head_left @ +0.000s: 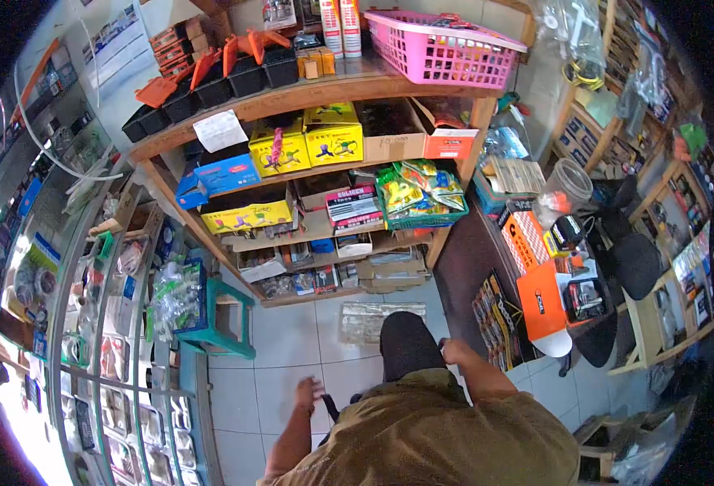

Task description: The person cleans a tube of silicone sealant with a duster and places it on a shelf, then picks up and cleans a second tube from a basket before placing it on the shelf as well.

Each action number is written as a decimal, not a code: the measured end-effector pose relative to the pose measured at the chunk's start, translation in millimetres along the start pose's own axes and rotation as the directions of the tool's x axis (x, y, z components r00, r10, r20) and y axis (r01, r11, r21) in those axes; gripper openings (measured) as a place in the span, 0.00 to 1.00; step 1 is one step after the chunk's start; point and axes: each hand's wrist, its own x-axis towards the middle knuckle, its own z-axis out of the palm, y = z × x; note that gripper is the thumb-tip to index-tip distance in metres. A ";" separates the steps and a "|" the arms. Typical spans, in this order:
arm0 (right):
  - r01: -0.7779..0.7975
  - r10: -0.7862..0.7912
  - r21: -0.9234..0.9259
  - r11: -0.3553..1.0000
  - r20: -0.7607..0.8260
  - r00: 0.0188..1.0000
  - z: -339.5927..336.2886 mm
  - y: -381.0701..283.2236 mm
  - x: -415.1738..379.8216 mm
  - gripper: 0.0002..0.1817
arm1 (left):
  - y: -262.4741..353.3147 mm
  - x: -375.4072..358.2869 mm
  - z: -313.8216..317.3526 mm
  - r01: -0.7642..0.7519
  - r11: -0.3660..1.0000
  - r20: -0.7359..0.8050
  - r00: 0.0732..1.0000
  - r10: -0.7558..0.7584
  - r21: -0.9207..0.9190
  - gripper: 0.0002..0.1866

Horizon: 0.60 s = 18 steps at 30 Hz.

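Observation:
My left hand [310,392] hangs low at my left side over the white tiled floor [280,397], its fingers apart and nothing seen in them. Close to its fingertips is a black strap [330,407]. Beside my dark-trousered leg [410,347], my right hand [454,351] has its fingers curled. A small dark bit shows at those fingers, too small to name. A flat piece of worn cardboard [361,321] lies on the floor in front of my leg.
Ahead stands a wooden shelf [304,91] with yellow boxes [333,134] and a pink basket [446,53]. A green stool [231,320] is at left, beside a glass display case [142,381]. An orange box [540,304] and a black chair [634,263] are at right.

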 end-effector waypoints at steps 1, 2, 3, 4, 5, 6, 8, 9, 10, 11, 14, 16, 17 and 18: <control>-0.059 0.071 0.326 0.944 -0.025 0.997 0.3 8.5 1.9 0.15 | 46.2 -32.5 61.5 -0.073 0.981 -0.244 0.963 0.116 0.180 0.19; -0.065 0.080 0.327 0.943 -0.032 0.996 112.5 79.7 61.7 0.15 | 68.3 -30.2 72.6 -0.063 0.992 -0.276 0.957 0.090 0.106 0.19; -0.097 0.143 0.556 0.826 -0.040 0.989 211.6 135.8 112.9 0.14 | 74.4 -30.9 73.5 -0.067 0.992 -0.266 0.959 0.094 0.108 0.19; -0.110 0.204 0.749 0.654 -0.034 0.978 288.3 173.5 159.7 0.15 | 78.2 -29.4 72.6 -0.063 0.987 -0.267 0.958 0.102 0.148 0.19; -0.107 0.210 0.750 0.653 -0.043 0.977 272.8 156.9 112.7 0.15 | 81.7 -27.1 72.8 -0.061 0.981 -0.268 0.957 0.111 0.187 0.19; 0.065 0.000 0.180 0.982 -0.342 0.940 221.9 111.9 84.0 0.15 | 70.1 -22.0 61.5 0.011 0.960 -0.279 0.958 0.070 0.278 0.19; -0.049 0.382 0.617 0.785 -0.422 0.822 319.5 145.2 118.7 0.15 | 29.2 -18.4 24.0 0.151 0.933 -0.301 0.952 -0.049 0.325 0.18; -0.037 0.357 0.603 0.797 -0.421 0.834 305.1 142.4 128.7 0.15 | -29.2 5.1 -41.0 0.144 0.932 -0.297 0.954 -0.041 0.332 0.18; -0.023 0.332 0.590 0.807 -0.421 0.844 247.3 47.3 197.3 0.14 | -47.5 -4.1 -32.7 0.234 0.971 -0.307 0.928 -0.209 0.047 0.17; -0.008 0.306 0.577 0.817 -0.422 0.853 310.0 138.8 132.3 0.14 | -34.5 -3.1 -28.2 0.224 0.973 -0.304 0.932 -0.197 0.057 0.17; 0.036 0.230 0.533 0.845 -0.425 0.875 332.4 146.0 149.4 0.13 | -0.6 27.0 -0.6 0.125 0.904 -0.156 0.986 -0.066 0.409 0.17; 0.069 0.173 0.500 0.863 -0.422 0.890 322.8 143.5 165.8 0.13 | 24.3 43.8 24.5 0.032 0.794 -0.044 0.999 -0.007 0.608 0.17; 0.087 0.143 0.486 0.870 -0.416 0.898 318.6 140.4 180.9 0.12 | 36.1 53.0 33.4 -0.016 0.720 0.011 1.000 0.013 0.694 0.17; 0.107 0.111 0.473 0.875 -0.410 0.905 314.2 136.4 197.2 0.12 | 48.2 61.9 41.6 -0.065 0.636 0.064 0.998 0.025 0.769 0.17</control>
